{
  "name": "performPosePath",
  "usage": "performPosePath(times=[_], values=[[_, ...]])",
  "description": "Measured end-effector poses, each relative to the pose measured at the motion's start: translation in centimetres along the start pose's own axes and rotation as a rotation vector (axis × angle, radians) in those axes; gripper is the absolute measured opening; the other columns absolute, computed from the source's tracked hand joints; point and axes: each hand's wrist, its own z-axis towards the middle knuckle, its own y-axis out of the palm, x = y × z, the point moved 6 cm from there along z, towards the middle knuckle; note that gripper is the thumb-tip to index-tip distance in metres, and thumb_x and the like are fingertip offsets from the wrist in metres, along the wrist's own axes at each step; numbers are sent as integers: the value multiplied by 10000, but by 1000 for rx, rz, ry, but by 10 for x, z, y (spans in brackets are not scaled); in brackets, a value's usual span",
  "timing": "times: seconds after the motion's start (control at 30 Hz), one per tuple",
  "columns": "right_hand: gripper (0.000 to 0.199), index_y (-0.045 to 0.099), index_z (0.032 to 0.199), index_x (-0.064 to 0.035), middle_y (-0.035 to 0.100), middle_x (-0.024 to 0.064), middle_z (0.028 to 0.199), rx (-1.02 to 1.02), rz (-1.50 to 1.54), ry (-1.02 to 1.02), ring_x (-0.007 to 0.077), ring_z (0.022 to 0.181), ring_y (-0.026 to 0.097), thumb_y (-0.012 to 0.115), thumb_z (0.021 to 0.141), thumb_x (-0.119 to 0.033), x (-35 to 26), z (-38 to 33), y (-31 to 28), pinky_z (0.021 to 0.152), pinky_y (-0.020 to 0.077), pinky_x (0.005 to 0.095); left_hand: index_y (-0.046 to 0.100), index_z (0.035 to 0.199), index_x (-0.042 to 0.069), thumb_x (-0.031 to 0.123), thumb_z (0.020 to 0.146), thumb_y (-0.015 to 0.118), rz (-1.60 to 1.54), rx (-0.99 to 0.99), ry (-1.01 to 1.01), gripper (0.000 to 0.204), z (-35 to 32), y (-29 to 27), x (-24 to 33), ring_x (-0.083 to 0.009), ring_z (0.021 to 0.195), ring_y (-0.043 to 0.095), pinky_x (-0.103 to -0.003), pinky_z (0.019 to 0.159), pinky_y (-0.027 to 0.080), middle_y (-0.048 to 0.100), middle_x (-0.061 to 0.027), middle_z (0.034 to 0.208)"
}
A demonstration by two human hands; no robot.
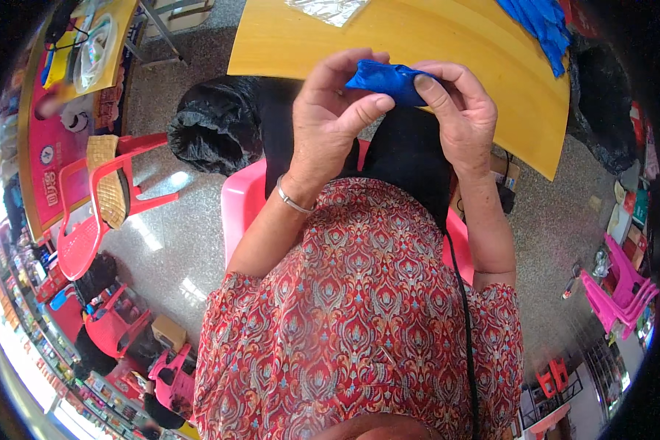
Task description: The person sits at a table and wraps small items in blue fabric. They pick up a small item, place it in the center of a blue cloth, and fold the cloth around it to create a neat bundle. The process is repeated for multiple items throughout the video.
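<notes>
A small piece of folded, shiny blue cloth (378, 76) is stretched between my two hands, above the near edge of the yellow table. My left hand (328, 121) pinches its left part, with the thumb along the lower side and the fingers behind. At the other end, my right hand (462, 117) grips it with the thumb pressed on the front and the forefinger curled over the top. Parts of the fingers on both hands are hidden behind the cloth and the palms.
The yellow table (433, 33) carries a clear plastic packet (326, 9) and a heap of blue cloth (539, 29). Black plastic bags stand left (216, 121) and right (601, 103). A pink chair (81, 235) with a woven backrest stands left; pink stools (620, 290) lie right.
</notes>
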Motion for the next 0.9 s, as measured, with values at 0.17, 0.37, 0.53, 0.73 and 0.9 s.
performPosePath(times=[0.17, 0.37, 0.53, 0.73, 0.9], values=[[152, 626, 991, 10, 650, 58, 916, -36, -74, -185, 114, 867, 611, 652, 847, -30, -14, 0, 7, 785, 492, 235, 549, 1125, 0, -41, 820, 650, -131, -49, -112, 324, -7, -14, -18, -175, 954, 609, -301, 847, 508, 626, -106, 1066], [215, 638, 1004, -25, 649, 100, 932, -28, -400, -340, 179, 850, 640, 689, 796, -32, -29, -2, 11, 715, 516, 262, 520, 1123, 9, 5, 859, 616, -326, -17, -212, 281, -8, -8, -19, -200, 991, 605, -311, 869, 498, 615, -144, 1098], [205, 644, 959, -42, 643, 94, 931, -127, -468, -495, 199, 833, 632, 719, 768, -59, -36, -6, 19, 681, 517, 283, 519, 1110, 21, 27, 865, 616, -317, 48, -218, 263, -13, -14, -29, -234, 1007, 607, -321, 853, 511, 614, -166, 1090], [187, 640, 876, -63, 624, 69, 969, -211, -665, -572, 236, 862, 608, 747, 729, -106, -47, -8, 29, 726, 497, 324, 527, 1106, 32, 9, 842, 641, -395, 69, -153, 288, -12, -14, -22, -236, 962, 626, -328, 822, 529, 621, -141, 1026], [146, 626, 821, -48, 628, 83, 950, -178, -599, -454, 237, 853, 617, 737, 729, -72, -36, -7, 21, 754, 487, 317, 520, 1112, 20, 22, 848, 640, -399, 94, -173, 290, -13, -21, -28, -232, 956, 619, -331, 838, 519, 615, -147, 1059]])
